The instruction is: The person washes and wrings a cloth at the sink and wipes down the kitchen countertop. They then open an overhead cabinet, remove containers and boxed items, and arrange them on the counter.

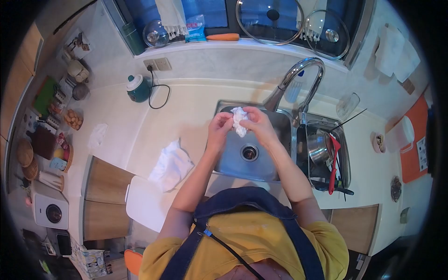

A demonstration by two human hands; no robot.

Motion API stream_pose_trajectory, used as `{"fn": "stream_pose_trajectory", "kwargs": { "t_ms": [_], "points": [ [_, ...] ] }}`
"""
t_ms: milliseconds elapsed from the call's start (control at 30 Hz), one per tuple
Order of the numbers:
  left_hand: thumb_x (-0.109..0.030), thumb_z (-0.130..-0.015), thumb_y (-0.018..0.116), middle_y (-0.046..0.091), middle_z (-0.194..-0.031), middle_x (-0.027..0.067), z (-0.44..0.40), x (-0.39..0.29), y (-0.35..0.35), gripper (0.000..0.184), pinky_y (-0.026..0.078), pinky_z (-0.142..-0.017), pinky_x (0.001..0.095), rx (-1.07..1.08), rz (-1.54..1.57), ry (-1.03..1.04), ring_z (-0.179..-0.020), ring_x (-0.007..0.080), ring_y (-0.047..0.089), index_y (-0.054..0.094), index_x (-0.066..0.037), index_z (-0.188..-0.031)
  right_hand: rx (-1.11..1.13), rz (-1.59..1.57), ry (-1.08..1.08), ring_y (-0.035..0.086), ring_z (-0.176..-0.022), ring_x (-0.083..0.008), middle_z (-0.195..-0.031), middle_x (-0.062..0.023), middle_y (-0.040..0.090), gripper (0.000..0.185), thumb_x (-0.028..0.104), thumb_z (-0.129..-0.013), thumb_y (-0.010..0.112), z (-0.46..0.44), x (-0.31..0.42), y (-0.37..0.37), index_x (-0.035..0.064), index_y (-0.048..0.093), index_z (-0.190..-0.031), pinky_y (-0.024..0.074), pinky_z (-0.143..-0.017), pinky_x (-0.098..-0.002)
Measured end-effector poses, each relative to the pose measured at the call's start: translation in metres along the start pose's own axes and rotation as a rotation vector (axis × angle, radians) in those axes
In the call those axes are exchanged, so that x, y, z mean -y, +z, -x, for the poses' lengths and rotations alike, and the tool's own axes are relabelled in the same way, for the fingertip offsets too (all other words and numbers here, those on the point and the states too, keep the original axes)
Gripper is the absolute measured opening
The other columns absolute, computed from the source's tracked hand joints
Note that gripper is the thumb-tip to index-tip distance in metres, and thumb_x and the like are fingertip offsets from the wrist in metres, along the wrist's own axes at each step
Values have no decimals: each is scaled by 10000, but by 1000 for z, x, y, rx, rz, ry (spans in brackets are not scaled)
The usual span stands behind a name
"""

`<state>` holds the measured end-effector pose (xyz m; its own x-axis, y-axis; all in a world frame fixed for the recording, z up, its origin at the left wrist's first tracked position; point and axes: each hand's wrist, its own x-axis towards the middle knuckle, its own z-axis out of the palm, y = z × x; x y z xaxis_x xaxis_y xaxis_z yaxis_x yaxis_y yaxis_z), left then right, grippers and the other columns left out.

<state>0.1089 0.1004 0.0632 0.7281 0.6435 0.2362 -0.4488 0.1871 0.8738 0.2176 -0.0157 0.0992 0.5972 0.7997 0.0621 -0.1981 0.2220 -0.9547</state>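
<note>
Over the sink (pixel 232 169), a small crumpled white cloth (pixel 240 122) is bunched up between my two hands. My left hand (pixel 219 129) pinches its left side with curled fingers. On the other side, my right hand (pixel 259 127) grips the bundle with thumb and fingers. A larger white cloth (pixel 171 164) lies loosely spread on the counter, left of the sink. Below my hands the drain (pixel 249 152) shows in the basin floor.
A curved chrome faucet (pixel 298 70) rises behind the sink. To the right, a dish rack holds a metal pot (pixel 319 147) and a red utensil (pixel 334 163). A teal-and-white container (pixel 137 88) stands at the back left. Glass lids and a carrot (pixel 223 37) sit on the windowsill.
</note>
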Motion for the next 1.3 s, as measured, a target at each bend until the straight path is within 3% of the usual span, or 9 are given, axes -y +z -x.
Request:
{"fn": "stream_pose_trajectory", "kwargs": {
  "t_ms": [233,367,533,600,700,967,1067,1167,1300],
  "points": [
    [-168,-858,603,593,-1025,68,9,-14,-2,318,477,-770,310,227,70,-339,-878,155,586,530,-11,-1125,93,2,-105,581,-789,-107,-883,-48,623,357,24,-733,672,-5,-11,-13,-3,563,-1073,472,-663,-257],
    [-164,-854,602,614,-970,48,6,-31,-13,292,467,-748,269,152,-25,-452,-869,135,592,561,-12,-1100,123,-257,83,590,-826,-127,-927,-66,615,340,40,-768,641,-2,-10,-18,8,560,-1096,486,-695,-274],
    [-133,-846,601,599,-849,1,3,-20,-15,157,430,-664,209,97,9,-351,-754,73,549,595,-40,-972,191,-584,189,590,-814,-136,-978,-81,598,348,57,-802,614,-3,-25,-20,11,537,-1138,492,-690,-280],
    [-128,-850,593,591,-832,-4,3,-19,-12,130,425,-646,205,88,-45,-311,-735,68,541,592,-44,-949,97,-160,83,599,-828,-156,-989,-83,593,377,35,-796,615,-1,-46,-13,10,518,-1159,508,-701,-294],
    [-127,-860,580,582,-826,-3,10,-26,-5,123,440,-667,216,96,-334,-201,-736,81,545,574,-47,-954,127,-137,125,597,-910,-172,-987,-79,589,448,7,-775,629,-1,-41,-13,13,478,-1197,513,-753,-302],
    [-97,-875,543,569,-833,20,-5,-40,-8,109,455,-663,229,14,-71,-194,-739,99,549,535,-46,-971,180,-764,181,530,-1085,-235,-1117,-124,557,375,11,-793,591,0,-90,-44,9,498,-1156,421,-948,-388],
    [-107,-880,536,564,-837,25,-8,-37,-5,114,462,-668,236,20,17,-215,-750,103,549,517,-51,-977,365,-1119,447,525,-1095,-230,-1137,-124,559,330,22,-811,563,9,-109,-43,10,515,-1138,414,-940,-383],
    [-115,-882,533,559,-838,27,-9,-38,-9,117,467,-667,239,-5,-7,-193,-753,105,551,509,-52,-978,232,-907,393,556,-1024,-229,-1076,-120,590,275,34,-816,560,17,-69,-30,37,536,-1090,438,-882,-372],
    [-108,-882,519,564,-851,34,-8,-45,-17,109,472,-664,241,-21,-65,-103,-762,109,559,508,-50,-973,169,-826,285,579,-904,-214,-954,-103,611,210,28,-815,562,-9,-108,-69,62,541,-1022,463,-808,-352]
  ]
}}
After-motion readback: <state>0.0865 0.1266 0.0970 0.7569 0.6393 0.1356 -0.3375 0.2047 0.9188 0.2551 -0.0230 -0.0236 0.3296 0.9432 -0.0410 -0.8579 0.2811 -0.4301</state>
